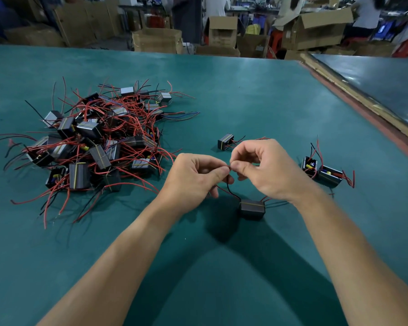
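A small black box module (252,208) with a yellow stripe lies on the green table (245,95) just below my hands. A black wire (231,190) and red wires rise from it. My left hand (193,178) pinches the wire ends between thumb and forefinger. My right hand (262,167) pinches the same wire tips from the other side, fingertips of both hands meeting above the module.
A big heap of similar modules with red and black wires (97,140) lies at the left. One module (225,141) sits beyond my hands, two more (323,171) at the right. The table's edge (363,114) runs along the right; cardboard boxes (316,29) and people stand behind.
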The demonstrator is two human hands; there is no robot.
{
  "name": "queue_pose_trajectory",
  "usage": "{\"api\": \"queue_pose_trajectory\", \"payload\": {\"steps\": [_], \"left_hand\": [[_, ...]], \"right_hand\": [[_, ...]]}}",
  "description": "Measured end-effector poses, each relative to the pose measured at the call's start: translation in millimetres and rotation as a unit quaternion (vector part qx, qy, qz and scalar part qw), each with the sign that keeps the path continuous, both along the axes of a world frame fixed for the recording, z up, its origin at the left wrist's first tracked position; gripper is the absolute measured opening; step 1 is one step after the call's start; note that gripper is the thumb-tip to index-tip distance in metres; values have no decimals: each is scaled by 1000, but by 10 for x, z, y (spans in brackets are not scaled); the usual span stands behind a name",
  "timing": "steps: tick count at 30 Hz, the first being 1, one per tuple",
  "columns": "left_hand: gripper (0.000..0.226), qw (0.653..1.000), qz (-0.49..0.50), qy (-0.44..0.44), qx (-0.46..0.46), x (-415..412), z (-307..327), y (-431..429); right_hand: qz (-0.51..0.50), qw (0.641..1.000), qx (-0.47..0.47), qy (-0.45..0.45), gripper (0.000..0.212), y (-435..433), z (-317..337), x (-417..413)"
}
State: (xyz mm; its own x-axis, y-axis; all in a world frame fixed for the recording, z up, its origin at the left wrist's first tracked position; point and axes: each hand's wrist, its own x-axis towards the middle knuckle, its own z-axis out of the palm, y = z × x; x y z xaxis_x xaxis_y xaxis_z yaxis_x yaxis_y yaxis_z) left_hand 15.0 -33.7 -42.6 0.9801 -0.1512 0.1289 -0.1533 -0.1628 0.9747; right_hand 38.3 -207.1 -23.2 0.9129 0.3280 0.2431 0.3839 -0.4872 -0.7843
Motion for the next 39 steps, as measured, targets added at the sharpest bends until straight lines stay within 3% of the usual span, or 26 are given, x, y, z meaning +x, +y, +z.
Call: {"api": "queue_pose_trajectory", "payload": {"steps": [3,10,19,23,30,39], "left_hand": [[23,998,4,34,-45,-4,34,13],[19,998,17,37,-48,-16,50,-2],[15,996,17,61,-69,-14,60,15],[14,996,23,25,-78,-14,37,-4],[17,995,34,-89,30,15,-44,31],[16,979,52,-166,106,2,-58,29]], "right_hand": [[-23,997,-1,-70,22,51,-18,1],[-17,998,50,19,13,8,-17,10],[24,999,30,-34,10,-7,18,-20],[-12,987,142,79,13,3,43,-23],[-3,970,139,200,22,6,67,-45],[-8,974,137,180,24,15,51,-38]]}}
